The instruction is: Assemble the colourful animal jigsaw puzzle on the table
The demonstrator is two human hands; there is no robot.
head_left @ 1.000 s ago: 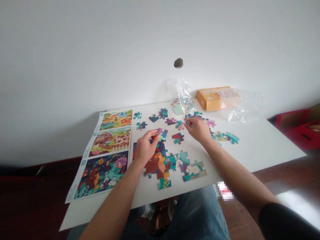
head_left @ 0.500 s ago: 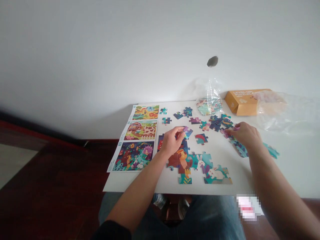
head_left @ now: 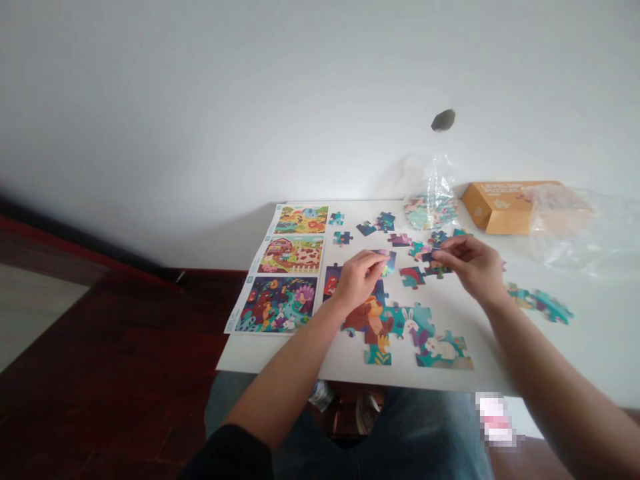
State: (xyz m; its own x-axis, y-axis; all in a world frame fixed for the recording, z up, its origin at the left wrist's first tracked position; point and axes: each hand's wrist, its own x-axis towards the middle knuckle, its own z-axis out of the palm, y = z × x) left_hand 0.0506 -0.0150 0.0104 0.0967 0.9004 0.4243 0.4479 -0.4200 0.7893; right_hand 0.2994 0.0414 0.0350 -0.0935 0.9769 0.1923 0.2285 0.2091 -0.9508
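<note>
My left hand point(head_left: 361, 277) pinches a blue and purple puzzle piece point(head_left: 389, 261) above the upper part of the joined puzzle section point(head_left: 373, 320). That section shows a brown bear-like figure and a white rabbit. A joined corner with another white rabbit point(head_left: 443, 348) touches or nearly touches it at the lower right. My right hand point(head_left: 473, 263) has its thumb and fingers closed on a dark blue puzzle piece point(head_left: 434, 255), over a cluster of loose pieces. Just left of that lies a teal piece with a red curved shape point(head_left: 413, 277).
A picture sheet point(head_left: 283, 303) with three scenes lies at the table's left. Several loose pieces point(head_left: 386, 221) are at the back, beside a clear bag of pieces point(head_left: 431, 212). An orange puzzle box point(head_left: 510, 207) and crumpled plastic point(head_left: 565, 230) stand back right. More pieces point(head_left: 550, 307) lie right.
My right hand has moved left from the pieces at the right to the dark cluster and now grips a dark blue piece. My left hand keeps its piece. The view has shifted slightly.
</note>
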